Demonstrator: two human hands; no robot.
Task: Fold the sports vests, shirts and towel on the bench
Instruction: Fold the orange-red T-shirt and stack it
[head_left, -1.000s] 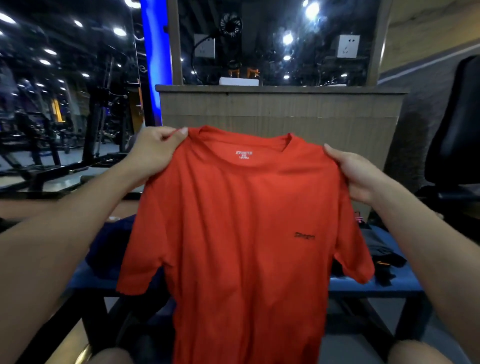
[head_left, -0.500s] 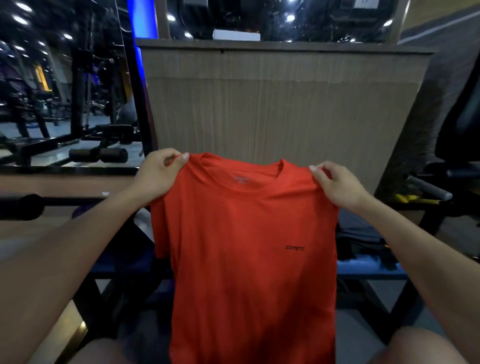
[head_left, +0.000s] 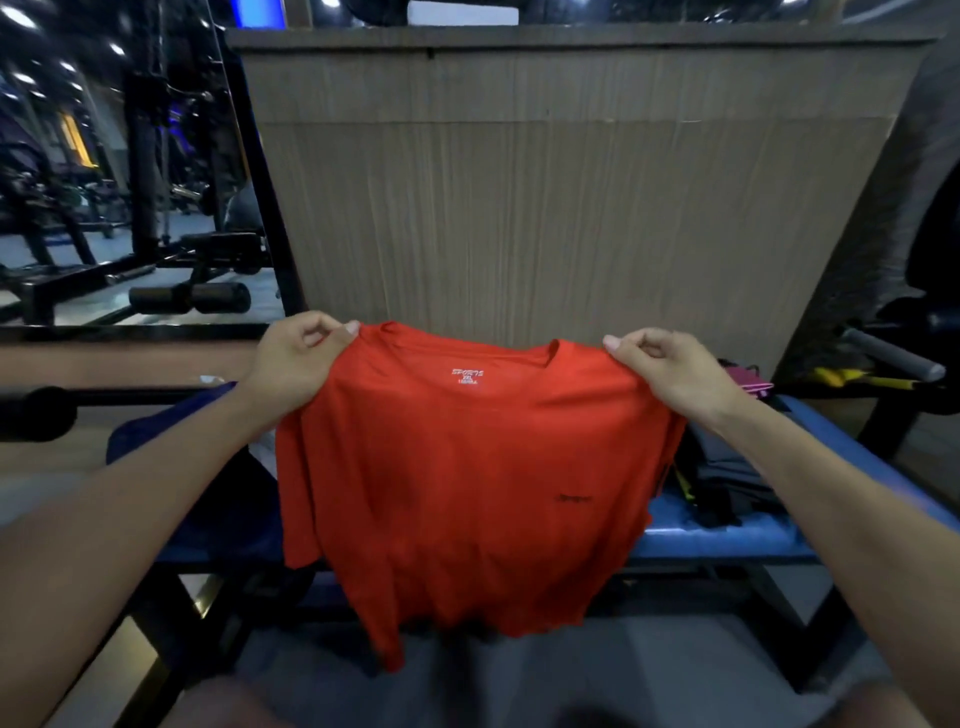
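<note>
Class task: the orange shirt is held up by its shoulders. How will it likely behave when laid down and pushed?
Probably floppy: the orange shirt hangs limp from the left hand and right hand. Likely light, since pinches hold it. It may wrinkle if pushed along the blue bench.

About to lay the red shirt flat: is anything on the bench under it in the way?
Partly. The shirt hangs from both hands over the blue bench. Dark clothes lie to its right and a blue garment to its left; the bench behind the shirt is hidden.
</note>
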